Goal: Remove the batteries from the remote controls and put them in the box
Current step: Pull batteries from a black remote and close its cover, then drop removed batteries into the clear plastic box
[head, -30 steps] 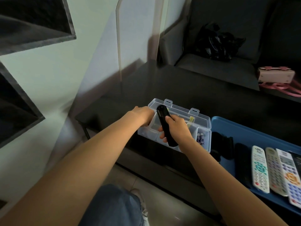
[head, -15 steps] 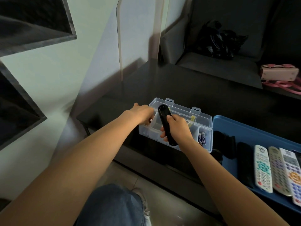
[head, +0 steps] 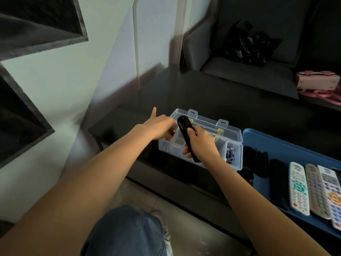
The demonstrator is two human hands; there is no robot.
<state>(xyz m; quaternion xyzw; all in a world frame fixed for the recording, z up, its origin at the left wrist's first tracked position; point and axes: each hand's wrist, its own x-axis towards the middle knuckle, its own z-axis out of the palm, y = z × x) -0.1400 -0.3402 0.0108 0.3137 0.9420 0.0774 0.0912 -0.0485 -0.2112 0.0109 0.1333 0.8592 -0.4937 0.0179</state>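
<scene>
Hands meet over the clear plastic box (head: 234,156) on the dark table (head: 203,97), beside a blue tray (head: 287,146) of remotes. The right hand (head: 202,143) wraps a slim black remote (head: 186,137), tilted above the compartments. The left hand (head: 158,126) appears to pinch a small battery (head: 173,131) at the box's left end. Light, smooth and prone to rolling, it is best held across its middle.
</scene>
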